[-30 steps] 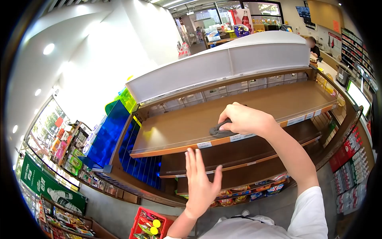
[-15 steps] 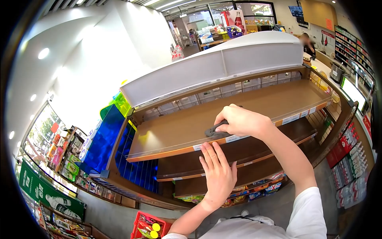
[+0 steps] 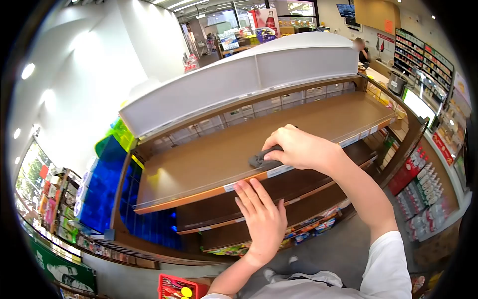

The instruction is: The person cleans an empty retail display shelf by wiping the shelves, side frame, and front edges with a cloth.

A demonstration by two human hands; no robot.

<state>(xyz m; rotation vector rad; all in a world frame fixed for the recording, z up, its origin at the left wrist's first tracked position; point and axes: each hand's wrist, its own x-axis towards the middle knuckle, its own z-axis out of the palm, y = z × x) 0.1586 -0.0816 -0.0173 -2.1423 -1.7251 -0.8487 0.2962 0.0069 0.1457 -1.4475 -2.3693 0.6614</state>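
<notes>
A dark grey cloth point(image 3: 260, 159) is bunched under my right hand point(image 3: 299, 147), whose fingers are closed on it. It presses on the brown top shelf point(image 3: 214, 154) near the front edge. My left hand point(image 3: 261, 212) is stretched out with its fingertips at the shelf's orange front rail point(image 3: 199, 201), beside the price labels. Nothing is held in that hand. Below the top shelf, darker lower shelves point(image 3: 294, 199) are partly covered by my hands and arms.
A white header panel point(image 3: 239, 79) stands behind the shelf. Blue panels point(image 3: 102, 189) cover its left end. A red basket point(image 3: 196, 289) with goods sits on the floor. Bottled drinks point(image 3: 423, 199) line the right side, and a person point(image 3: 362, 52) is at the far counter.
The view has turned to the right, so the shelf appears further left. My right hand stays closed on the cloth near the front edge, and my left hand remains at the rail.
</notes>
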